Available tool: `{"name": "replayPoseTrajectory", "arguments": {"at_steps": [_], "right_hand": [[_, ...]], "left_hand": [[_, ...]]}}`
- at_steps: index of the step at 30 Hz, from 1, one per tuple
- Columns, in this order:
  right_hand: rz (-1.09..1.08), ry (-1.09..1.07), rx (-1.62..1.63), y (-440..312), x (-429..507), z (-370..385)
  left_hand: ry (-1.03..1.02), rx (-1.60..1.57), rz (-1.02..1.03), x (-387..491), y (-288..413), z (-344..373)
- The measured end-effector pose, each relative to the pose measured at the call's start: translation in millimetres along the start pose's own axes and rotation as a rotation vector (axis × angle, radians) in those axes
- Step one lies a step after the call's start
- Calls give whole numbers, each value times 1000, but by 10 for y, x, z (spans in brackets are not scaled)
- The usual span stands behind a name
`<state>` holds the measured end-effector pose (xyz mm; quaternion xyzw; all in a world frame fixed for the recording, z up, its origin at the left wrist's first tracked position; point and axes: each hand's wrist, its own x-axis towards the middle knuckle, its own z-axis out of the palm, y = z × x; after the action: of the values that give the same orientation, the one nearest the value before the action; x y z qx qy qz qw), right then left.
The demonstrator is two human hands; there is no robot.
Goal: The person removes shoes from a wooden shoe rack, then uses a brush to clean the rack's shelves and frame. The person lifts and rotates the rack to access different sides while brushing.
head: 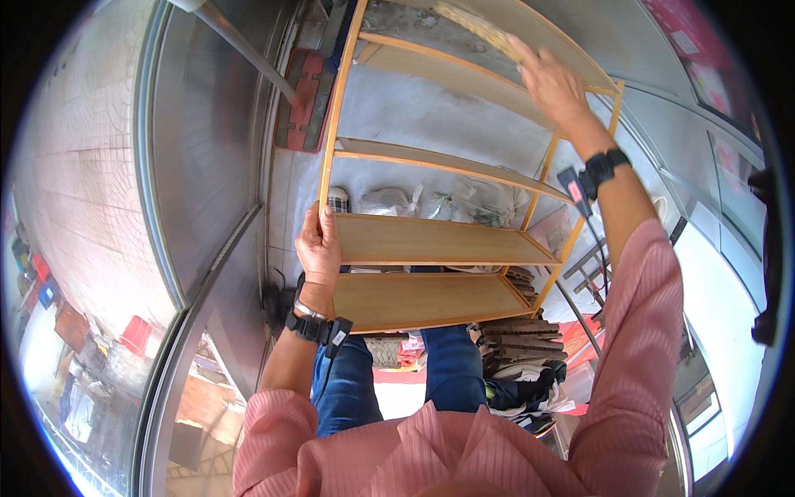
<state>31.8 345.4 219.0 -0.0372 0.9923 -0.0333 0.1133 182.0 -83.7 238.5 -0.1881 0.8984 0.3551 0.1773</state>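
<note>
A light wooden shelf rack (pixel 447 239) with several tiers stands in front of me, its frame of pale narrow posts. My left hand (pixel 319 239) grips the rack's left post, thumb along the front. My right hand (pixel 554 87) is raised at the upper right over the upper tiers. It holds the end of a straw-coloured brush or whisk (pixel 475 25), whose exact kind I cannot tell. The brush reaches up and left across the upper shelf board (pixel 559 40). Both wrists wear black straps with small devices.
Tied plastic bags (pixel 391 202) lie on the floor behind the rack. A red and grey mat (pixel 304 99) and a slanting metal pole (pixel 248 50) are at the upper left. A metal-framed glass door (pixel 168 248) stands left. Folded slatted material (pixel 518 338) and clothes (pixel 528 388) lie right of my legs.
</note>
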Motion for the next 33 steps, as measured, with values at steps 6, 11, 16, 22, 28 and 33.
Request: {"name": "replayPoseTrajectory", "arguments": {"at_steps": [6,11,16,22,28,33], "right_hand": [[-374,104,-289,97,1180,279],[-158,-187,-308,140,1184,741],[-302,-224,-216,10,1076,471],[-419,-122,-272,-533,1379,136],[-290,-413,-537,-263,1161,134],[-276,-161,-332,-148,1433,335]], "left_hand": [[-11,-80,75,-10,-128,7],[-36,-143,30,3,-191,43],[-30,-96,85,20,-104,22],[-52,-91,55,3,-59,-13],[-40,-112,68,1,-88,17],[-51,-106,64,-7,-84,15]]}}
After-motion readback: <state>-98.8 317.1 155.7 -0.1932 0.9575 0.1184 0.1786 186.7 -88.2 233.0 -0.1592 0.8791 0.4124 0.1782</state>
